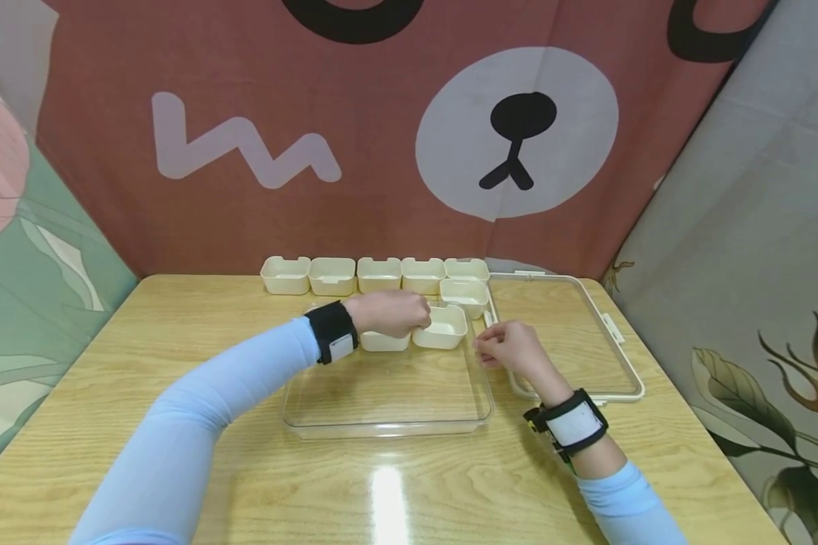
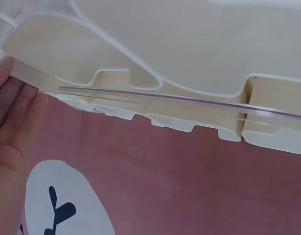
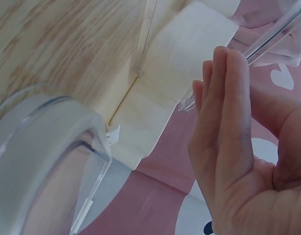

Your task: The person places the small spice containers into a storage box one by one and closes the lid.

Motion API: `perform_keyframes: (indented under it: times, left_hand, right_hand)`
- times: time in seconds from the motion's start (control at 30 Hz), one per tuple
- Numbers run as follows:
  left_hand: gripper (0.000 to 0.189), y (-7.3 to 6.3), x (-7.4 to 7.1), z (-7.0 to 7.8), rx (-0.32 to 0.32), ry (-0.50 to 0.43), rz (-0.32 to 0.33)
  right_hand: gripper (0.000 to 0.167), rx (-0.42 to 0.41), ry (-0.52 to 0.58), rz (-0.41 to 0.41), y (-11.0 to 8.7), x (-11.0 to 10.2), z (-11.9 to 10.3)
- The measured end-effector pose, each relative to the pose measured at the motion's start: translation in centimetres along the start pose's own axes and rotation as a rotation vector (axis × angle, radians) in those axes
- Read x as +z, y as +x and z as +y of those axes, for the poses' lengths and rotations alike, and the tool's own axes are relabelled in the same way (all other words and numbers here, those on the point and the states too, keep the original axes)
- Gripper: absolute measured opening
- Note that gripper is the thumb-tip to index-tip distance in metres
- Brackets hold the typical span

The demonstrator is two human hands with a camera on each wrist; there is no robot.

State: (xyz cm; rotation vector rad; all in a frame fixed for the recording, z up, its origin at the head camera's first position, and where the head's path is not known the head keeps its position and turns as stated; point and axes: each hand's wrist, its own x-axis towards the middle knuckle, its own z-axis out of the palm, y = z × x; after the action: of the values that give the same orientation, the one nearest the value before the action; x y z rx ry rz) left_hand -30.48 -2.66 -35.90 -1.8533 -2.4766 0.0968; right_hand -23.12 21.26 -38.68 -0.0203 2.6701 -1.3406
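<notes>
Your left grip [image 1: 390, 312] is at a cream, rounded plastic cup [image 1: 443, 331] inside the clear rectangular plastic bin [image 1: 390, 431], perhaps aligning it; cannot tell if pinching. Your right grip [image 1: 514, 350], straight-fingered, empty, hovers alongside, perhaps for steadying

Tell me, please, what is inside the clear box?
Two cream cups show inside the clear box, near its far side. The left hand hides much of the left one.

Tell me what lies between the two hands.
In the head view, a cream bin and the right wall of the clear box lie between the left hand and the right hand.
</notes>
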Motion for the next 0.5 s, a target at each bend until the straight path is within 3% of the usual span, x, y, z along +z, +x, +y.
perform_keyframes:
  times: [0.5]
  left_hand:
    - [0.030, -0.29, 0.48, -0.30, -0.012, 0.000, -0.043]
  right_hand:
    - [0.019, -0.006, 0.004, -0.004, 0.17, 0.16, 0.19]
